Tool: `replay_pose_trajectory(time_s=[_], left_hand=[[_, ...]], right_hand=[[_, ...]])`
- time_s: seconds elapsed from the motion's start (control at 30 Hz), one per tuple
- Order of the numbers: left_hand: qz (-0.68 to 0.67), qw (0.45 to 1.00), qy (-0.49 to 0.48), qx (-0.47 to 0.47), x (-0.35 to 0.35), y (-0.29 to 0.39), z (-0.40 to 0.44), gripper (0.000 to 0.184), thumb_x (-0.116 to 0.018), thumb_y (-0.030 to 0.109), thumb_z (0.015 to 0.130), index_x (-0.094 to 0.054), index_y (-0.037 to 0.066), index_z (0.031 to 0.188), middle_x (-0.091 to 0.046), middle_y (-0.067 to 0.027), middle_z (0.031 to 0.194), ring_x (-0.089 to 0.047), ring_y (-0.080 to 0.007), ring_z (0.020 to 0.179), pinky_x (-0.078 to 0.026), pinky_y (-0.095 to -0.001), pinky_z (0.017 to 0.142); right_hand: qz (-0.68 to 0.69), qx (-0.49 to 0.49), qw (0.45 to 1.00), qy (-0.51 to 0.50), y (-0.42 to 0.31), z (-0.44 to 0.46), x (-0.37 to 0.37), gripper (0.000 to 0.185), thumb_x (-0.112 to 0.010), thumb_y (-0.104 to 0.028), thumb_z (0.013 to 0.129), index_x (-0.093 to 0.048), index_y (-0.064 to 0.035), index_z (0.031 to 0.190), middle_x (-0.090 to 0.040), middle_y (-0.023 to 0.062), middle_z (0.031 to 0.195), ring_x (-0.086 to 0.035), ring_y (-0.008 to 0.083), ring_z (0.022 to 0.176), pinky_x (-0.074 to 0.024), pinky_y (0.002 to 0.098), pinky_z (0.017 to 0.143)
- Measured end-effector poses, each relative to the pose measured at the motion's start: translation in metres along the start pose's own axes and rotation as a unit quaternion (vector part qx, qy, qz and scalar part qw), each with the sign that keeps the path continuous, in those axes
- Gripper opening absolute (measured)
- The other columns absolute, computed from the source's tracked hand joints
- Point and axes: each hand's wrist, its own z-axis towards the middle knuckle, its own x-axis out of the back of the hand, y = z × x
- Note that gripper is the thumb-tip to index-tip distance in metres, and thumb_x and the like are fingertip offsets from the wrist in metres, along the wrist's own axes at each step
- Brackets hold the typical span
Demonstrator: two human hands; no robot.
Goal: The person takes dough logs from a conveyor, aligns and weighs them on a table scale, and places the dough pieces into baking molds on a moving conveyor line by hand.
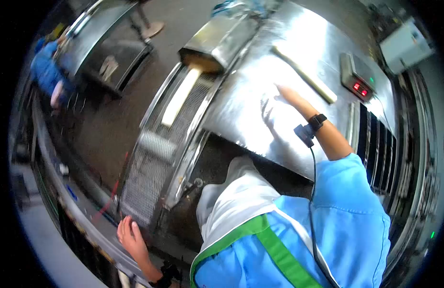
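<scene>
My left hand [131, 237] is beside the near end of a mesh conveyor belt [140, 192], fingers apart and holding nothing visible. On that belt lies a long pale strip, perhaps dough [181, 98], its far end at the mouth of a metal housing [222, 41]. A mesh-covered roller [157, 146] sits across the belt nearer to me. My right hand [289, 95] reaches over the shiny metal table [241, 110]; glare washes out its fingers. Just beyond it a long pale rod-shaped piece [306, 74] lies on the table.
A box with a red digital display [360, 89] stands on the table's right side. Dark slotted racks [375, 144] are at the right. Further left, a person in blue [49, 69] is at another metal table [94, 36]. A cable runs down from my right wrist.
</scene>
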Motion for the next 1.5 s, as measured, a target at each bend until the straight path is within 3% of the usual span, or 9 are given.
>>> replay_pose_trajectory(time_s=[0.1, 0.37, 0.47, 0.77, 0.93, 1.0, 1.17, 1.3, 1.5], left_hand=[[-0.016, 0.992, -0.058, -0.108, -0.009, 0.064, 0.074, 0.03, -0.044, 0.025, 0.082, -0.054, 0.004, 0.1, -0.05, -0.0115, 0.105, -0.04, -0.0277, 0.104, -0.031, -0.0386, 0.087], [0.079, 0.956, -0.19, -0.208, -0.127, 0.18, 0.189, 0.04, -0.052, 0.022, 0.076, -0.044, 0.007, 0.112, -0.043, -0.0131, 0.115, -0.037, -0.0295, 0.108, -0.029, -0.04, 0.089], [0.09, 0.96, -0.07, -0.257, -0.176, 0.176, 0.211, 0.053, -0.056, 0.021, 0.072, -0.035, 0.008, 0.118, -0.033, -0.0179, 0.123, -0.034, -0.0338, 0.11, -0.029, -0.0427, 0.089], [0.224, 0.974, -0.036, 0.008, -0.205, 0.144, 0.221, 0.073, -0.063, 0.009, 0.066, -0.023, 0.018, 0.127, -0.039, -0.0082, 0.118, -0.039, -0.0286, 0.106, -0.032, -0.0418, 0.086], [0.213, 0.974, -0.043, 0.06, -0.2, 0.128, 0.23, 0.066, -0.067, 0.011, 0.061, -0.035, 0.014, 0.118, -0.046, -0.0115, 0.108, -0.046, -0.0312, 0.095, -0.036, -0.0439, 0.081], [0.228, 0.97, -0.062, 0.049, -0.196, 0.101, 0.228, 0.063, -0.065, 0.015, 0.062, -0.035, 0.013, 0.118, -0.047, -0.013, 0.105, -0.047, -0.0306, 0.094, -0.038, -0.0434, 0.08], [0.165, 0.983, -0.079, -0.022, -0.111, 0.187, 0.175, 0.035, -0.055, 0.026, 0.074, -0.05, 0.002, 0.099, -0.056, -0.0172, 0.09, -0.053, -0.0344, 0.079, -0.043, -0.0403, 0.069], [-0.085, 0.986, -0.138, 0.036, -0.147, 0.045, 0.218, 0.039, -0.056, 0.022, 0.073, -0.046, 0.0, 0.102, -0.053, -0.0131, 0.081, -0.052, -0.0265, 0.073, -0.042, -0.038, 0.062], [-0.428, 0.874, -0.145, 0.177, -0.054, 0.181, 0.162, 0.034, -0.047, 0.024, 0.076, -0.045, 0.003, 0.103, -0.047, -0.0115, 0.092, -0.047, -0.022, 0.084, -0.04, -0.0366, 0.074]], right_hand=[[-0.021, -0.209, 0.978, -0.02, 0.053, -0.004, 0.042, 0.053, -0.058, -0.02, 0.065, -0.039, -0.005, 0.112, -0.04, 0.0199, 0.106, -0.045, 0.0351, 0.095, -0.0414, 0.0412, 0.078], [-0.059, -0.266, 0.961, 0.057, 0.151, 0.064, 0.041, 0.032, -0.057, -0.026, 0.064, -0.052, -0.0091, 0.091, -0.058, 0.0141, 0.082, -0.056, 0.0282, 0.079, -0.0454, 0.0374, 0.066], [0.098, -0.266, 0.953, 0.105, 0.159, 0.048, 0.089, 0.032, -0.056, -0.025, 0.064, -0.052, -0.009, 0.091, -0.057, 0.015, 0.084, -0.055, 0.0287, 0.081, -0.0422, 0.0375, 0.07], [0.431, -0.136, 0.72, 0.527, 0.278, -0.075, 0.262, 0.028, -0.054, -0.003, 0.065, -0.044, -0.0025, 0.092, -0.05, 0.0066, 0.083, -0.051, 0.015, 0.072, -0.0434, 0.0264, 0.062], [0.175, -0.134, 0.775, 0.593, 0.316, -0.083, 0.317, 0.026, -0.058, -0.005, 0.061, -0.049, -0.0092, 0.085, -0.054, 0.0043, 0.078, -0.052, 0.0181, 0.071, -0.0433, 0.0272, 0.063], [-0.234, -0.181, 0.78, 0.552, 0.326, -0.064, 0.313, 0.029, -0.061, -0.008, 0.057, -0.051, -0.0124, 0.083, -0.054, 0.004, 0.079, -0.051, 0.0232, 0.07, -0.0433, 0.0312, 0.059], [-0.028, -0.292, 0.931, 0.216, 0.38, 0.004, 0.229, 0.032, -0.056, -0.013, 0.061, -0.053, -0.0113, 0.092, -0.056, 0.0112, 0.088, -0.052, 0.0284, 0.085, -0.0411, 0.0354, 0.071], [0.132, -0.279, 0.891, 0.333, 0.399, 0.017, 0.207, 0.036, -0.057, -0.015, 0.06, -0.051, -0.006, 0.094, -0.056, 0.0139, 0.088, -0.052, 0.0281, 0.086, -0.0401, 0.0343, 0.073], [0.097, -0.236, 0.907, 0.335, 0.398, 0.009, 0.201, 0.047, -0.062, -0.025, 0.063, -0.048, -0.0085, 0.105, -0.043, 0.0215, 0.109, -0.044, 0.0342, 0.1, -0.0357, 0.0363, 0.086]])
